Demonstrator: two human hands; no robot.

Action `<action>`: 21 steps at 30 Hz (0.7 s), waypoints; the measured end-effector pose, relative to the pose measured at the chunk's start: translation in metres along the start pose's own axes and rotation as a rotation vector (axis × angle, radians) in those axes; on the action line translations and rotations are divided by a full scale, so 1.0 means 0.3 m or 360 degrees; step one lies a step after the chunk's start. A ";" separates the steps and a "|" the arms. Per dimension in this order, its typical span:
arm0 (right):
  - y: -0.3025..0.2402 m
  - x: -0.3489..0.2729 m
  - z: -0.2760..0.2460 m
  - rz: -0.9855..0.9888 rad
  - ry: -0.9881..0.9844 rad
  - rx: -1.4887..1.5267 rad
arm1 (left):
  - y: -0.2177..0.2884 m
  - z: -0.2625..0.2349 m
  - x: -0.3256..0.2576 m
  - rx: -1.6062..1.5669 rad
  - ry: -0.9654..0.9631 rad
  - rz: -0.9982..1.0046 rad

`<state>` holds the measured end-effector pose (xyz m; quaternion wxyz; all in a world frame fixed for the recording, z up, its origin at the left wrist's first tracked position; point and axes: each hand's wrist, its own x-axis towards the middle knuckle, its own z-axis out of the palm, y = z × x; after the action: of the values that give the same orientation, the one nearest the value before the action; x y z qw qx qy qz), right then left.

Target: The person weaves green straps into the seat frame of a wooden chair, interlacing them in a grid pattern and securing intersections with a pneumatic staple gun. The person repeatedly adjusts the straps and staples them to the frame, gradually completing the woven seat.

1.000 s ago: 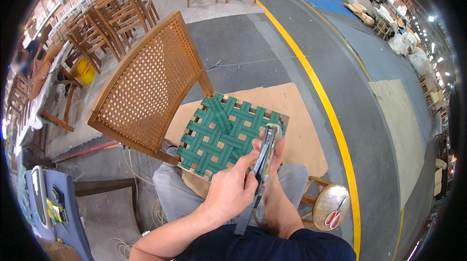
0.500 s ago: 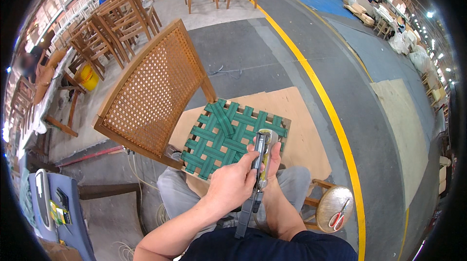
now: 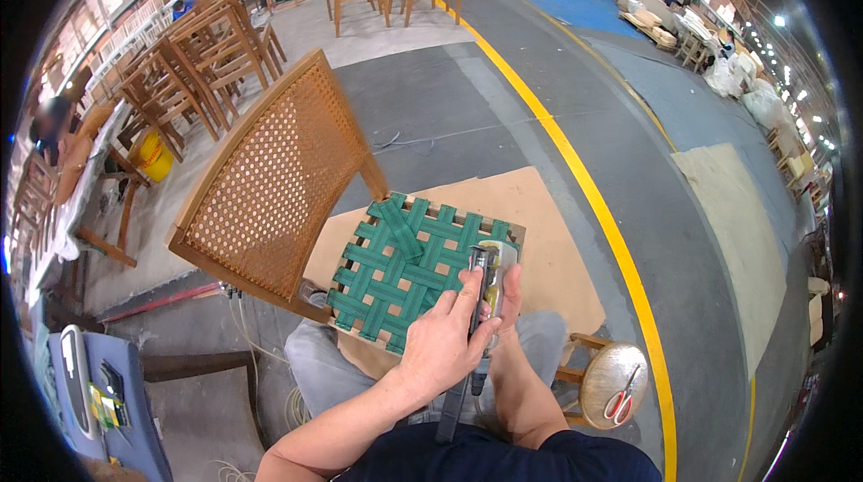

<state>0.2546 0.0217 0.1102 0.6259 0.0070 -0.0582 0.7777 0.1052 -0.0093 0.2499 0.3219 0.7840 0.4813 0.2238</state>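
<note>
A person is sitting in a large workshop, looking down at a chair seat frame (image 3: 415, 271) woven with green webbing straps, which is resting across their lap. Just beyond the frame a sheet of brown cardboard (image 3: 548, 239) is lying on the grey floor, and a yellow painted line (image 3: 593, 203) is running past it on the right. To the left of the frame, a wooden chair back with a cane mesh panel (image 3: 274, 190) is standing tilted and close against the frame's left edge. Farther off, bare wooden chairs (image 3: 198, 77) are crowding the upper left, with a yellow bucket (image 3: 155, 156) among them. By the person's right knee a small round wooden stool (image 3: 614, 383) is carrying a pair of red-handled scissors (image 3: 618, 403). A blue seat with small items (image 3: 99, 392) is standing at the lower left.

At the near right corner of the woven frame, the left hand (image 3: 445, 338) is wrapping around a grey staple gun (image 3: 485, 289), fingers closed on its body. The right hand (image 3: 511, 289) is sitting mostly hidden behind the tool, fingertips pressing its far side; whether it is truly gripping I cannot tell. The tool is standing upright, its nose touching the frame's edge
</note>
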 end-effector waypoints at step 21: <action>0.216 0.263 0.410 0.0852 0.0057 -0.1428 | -0.325 -0.094 -0.214 -0.1615 0.0848 -0.0009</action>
<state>0.1667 0.0727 0.2335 0.3475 -0.2902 -0.3747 0.8091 -0.0010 -0.0267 0.1965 0.5260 0.4467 0.3802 0.6159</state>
